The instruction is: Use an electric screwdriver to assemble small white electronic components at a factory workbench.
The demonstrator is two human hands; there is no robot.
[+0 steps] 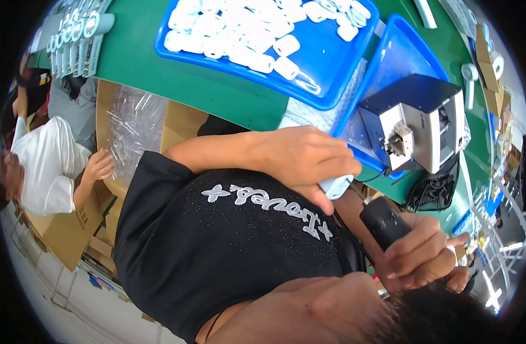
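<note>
My left hand [303, 156] is closed around a small white plastic casing [336, 186] just off the near edge of the table, its thumb along one side. Much of the casing is hidden under the fingers. In my right hand [417, 252] is a black electric screwdriver [384, 221], with the fingers wrapped round its body. Its metal bit points up and left toward the casing, with a small gap seeming to lie between them. Beyond the right hand stands a black and grey screw feeder [428, 135] with a metal mechanism at its front.
A blue tray [332, 86] full of white plastic parts lies on the green table [217, 94]. Another blue tray [400, 49] sits partly under the feeder. At left, a person in white [51, 166] reaches toward a cardboard box [180, 123] of clear plastic pieces. White ring-ended parts [74, 34] stand far left.
</note>
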